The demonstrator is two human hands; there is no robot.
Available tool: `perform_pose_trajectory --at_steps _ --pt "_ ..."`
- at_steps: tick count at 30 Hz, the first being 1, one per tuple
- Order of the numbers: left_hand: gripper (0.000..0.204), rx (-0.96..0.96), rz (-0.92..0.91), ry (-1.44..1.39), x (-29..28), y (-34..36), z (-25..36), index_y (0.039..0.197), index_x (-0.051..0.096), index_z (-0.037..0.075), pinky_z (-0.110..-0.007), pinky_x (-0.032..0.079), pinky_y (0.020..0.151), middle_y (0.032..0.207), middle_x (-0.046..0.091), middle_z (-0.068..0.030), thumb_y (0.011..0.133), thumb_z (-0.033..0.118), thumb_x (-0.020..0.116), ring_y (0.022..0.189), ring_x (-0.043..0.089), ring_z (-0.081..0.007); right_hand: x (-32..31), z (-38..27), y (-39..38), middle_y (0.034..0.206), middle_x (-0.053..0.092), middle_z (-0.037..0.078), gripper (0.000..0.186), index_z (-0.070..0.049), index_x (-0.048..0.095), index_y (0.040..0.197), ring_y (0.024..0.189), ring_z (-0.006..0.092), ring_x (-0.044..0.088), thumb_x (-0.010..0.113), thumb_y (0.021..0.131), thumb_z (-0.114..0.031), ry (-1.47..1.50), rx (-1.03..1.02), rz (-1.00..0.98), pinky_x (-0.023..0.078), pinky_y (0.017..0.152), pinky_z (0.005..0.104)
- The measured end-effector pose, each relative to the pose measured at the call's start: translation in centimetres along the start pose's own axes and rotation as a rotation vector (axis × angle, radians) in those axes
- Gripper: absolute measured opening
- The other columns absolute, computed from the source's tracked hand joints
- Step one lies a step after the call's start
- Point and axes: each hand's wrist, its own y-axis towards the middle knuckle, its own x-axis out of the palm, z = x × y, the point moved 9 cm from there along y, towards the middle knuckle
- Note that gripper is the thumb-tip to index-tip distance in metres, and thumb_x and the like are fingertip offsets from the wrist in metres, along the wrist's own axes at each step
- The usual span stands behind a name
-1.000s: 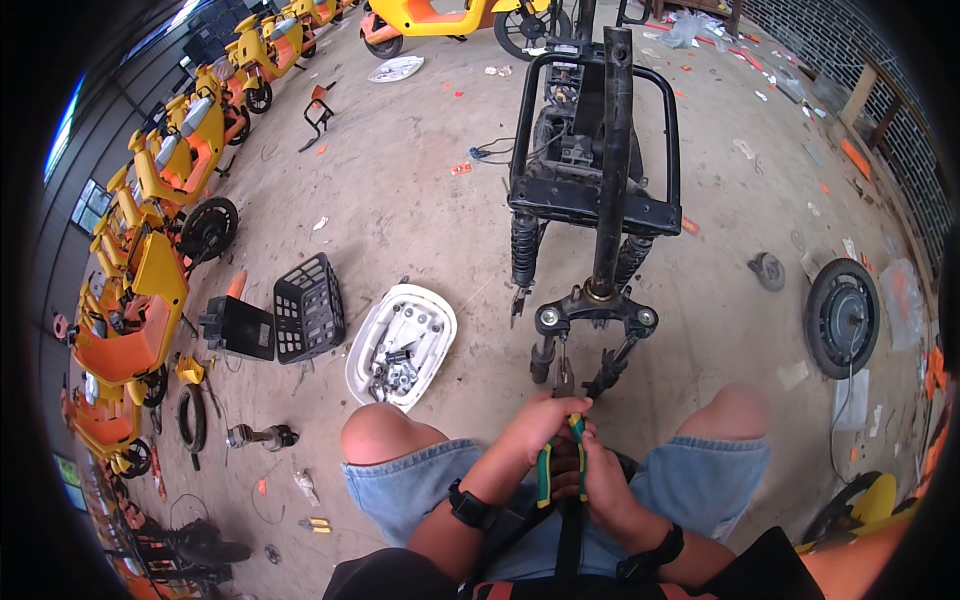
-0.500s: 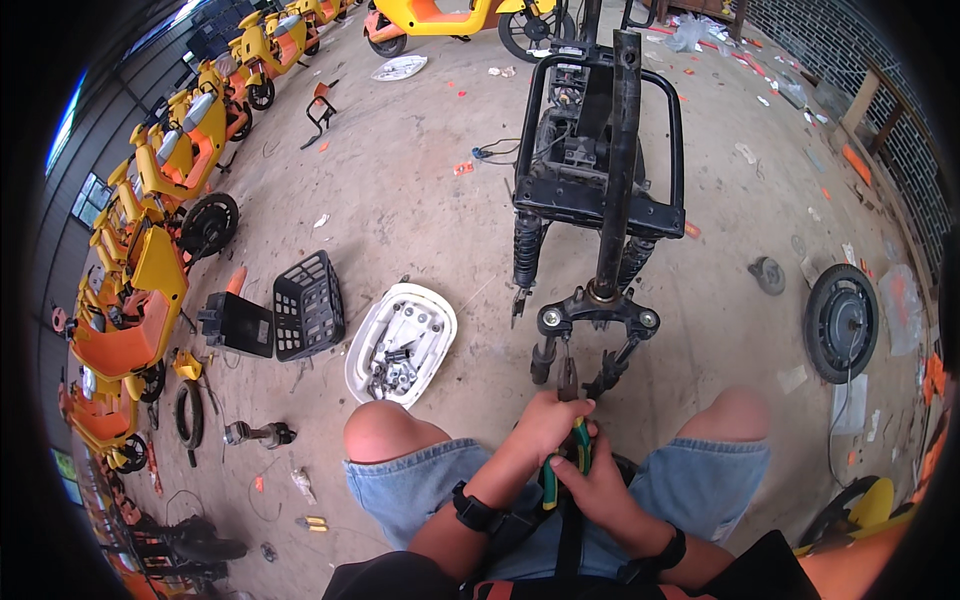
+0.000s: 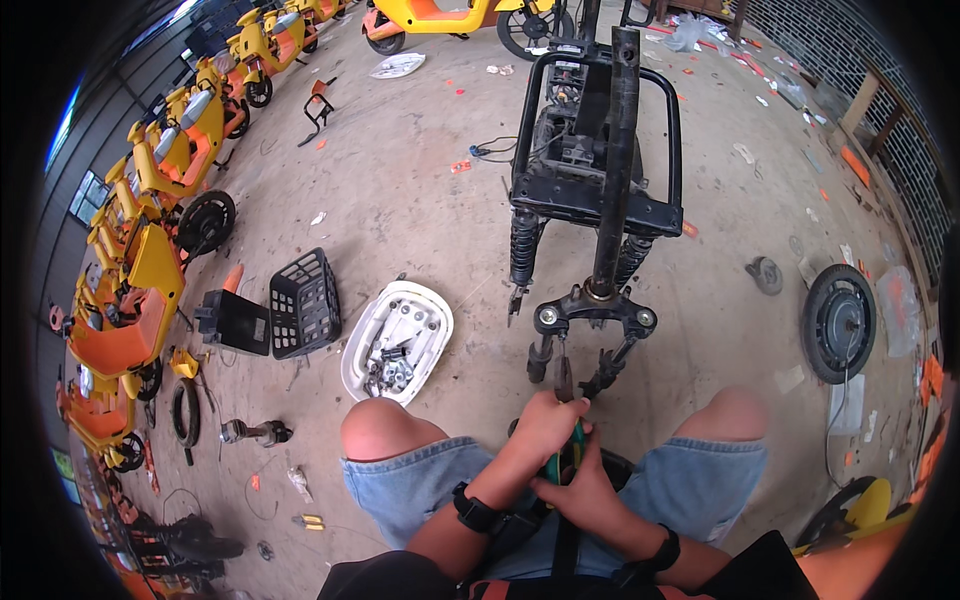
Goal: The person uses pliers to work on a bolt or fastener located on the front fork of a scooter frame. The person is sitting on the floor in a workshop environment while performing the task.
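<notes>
Hands (image 3: 548,424) tight around green-handled pliers (image 3: 564,383), black frame (image 3: 615,205) close ahead, white parts tray (image 3: 410,287) left, wheel (image 3: 833,325) right

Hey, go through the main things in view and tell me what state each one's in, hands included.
Left hand: closed on the pliers
Right hand: closed on the pliers
Pliers: held, handles mostly covered
Black frame: stripped, no wheel in its fork
White tray: open, holding loose metal parts
Hub wheel: detached, on the floor
Yellow scooters: standing in a row
</notes>
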Motion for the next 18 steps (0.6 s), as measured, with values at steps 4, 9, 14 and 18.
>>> perform_pose_trajectory --at_steps 4,9,14,18 --pt "0.035 0.049 -0.019 0.035 -0.1 0.3 -0.2 0.121 0.060 -0.001 -0.031 0.050 0.070 0.089 0.064 -0.0062 0.089 0.013 0.062 0.074 0.062 -0.0153 0.0 -1.2 0.3 0.139 0.036 0.032 0.117 0.012 -0.001 0.146 0.129 0.0386 0.045 0.078 0.069 -0.023 0.110 0.011 -0.046 0.041 0.103 0.0393" --pt "0.040 0.057 0.002 0.036 -0.2 -0.6 0.5 0.125 0.057 0.001 -0.030 0.047 0.077 0.095 0.064 -0.0072 0.088 0.016 0.063 0.084 0.059 -0.0133 0.1 -0.9 0.2 0.134 0.044 0.027 0.108 0.005 0.006 0.148 0.126 0.0338 0.048 0.074 0.068 -0.017 0.287 0.089 -0.086 0.042 0.102 0.0389" --pt "0.039 -0.007 -0.120 -0.335 1.2 -1.8 0.9 0.125 0.056 0.005 -0.032 0.049 0.081 0.094 0.064 -0.0091 0.089 0.017 0.063 0.087 0.062 -0.0178 0.8 0.2 0.7 0.125 0.048 0.011 0.093 -0.001 0.017 0.148 0.114 0.0187 0.050 0.070 0.071 -0.007 0.451 -0.015 -0.114 0.043 0.096 0.0325" --pt "0.036 -0.026 -0.189 -0.456 1.7 -1.6 0.4 0.124 0.054 0.006 -0.035 0.052 0.079 0.090 0.063 -0.0086 0.090 0.016 0.062 0.081 0.063 -0.0207 1.0 0.0 0.6 0.123 0.047 0.009 0.092 -0.002 0.017 0.148 0.111 0.0172 0.050 0.067 0.071 -0.003 0.544 -0.009 -0.144 0.043 0.095 0.0311"
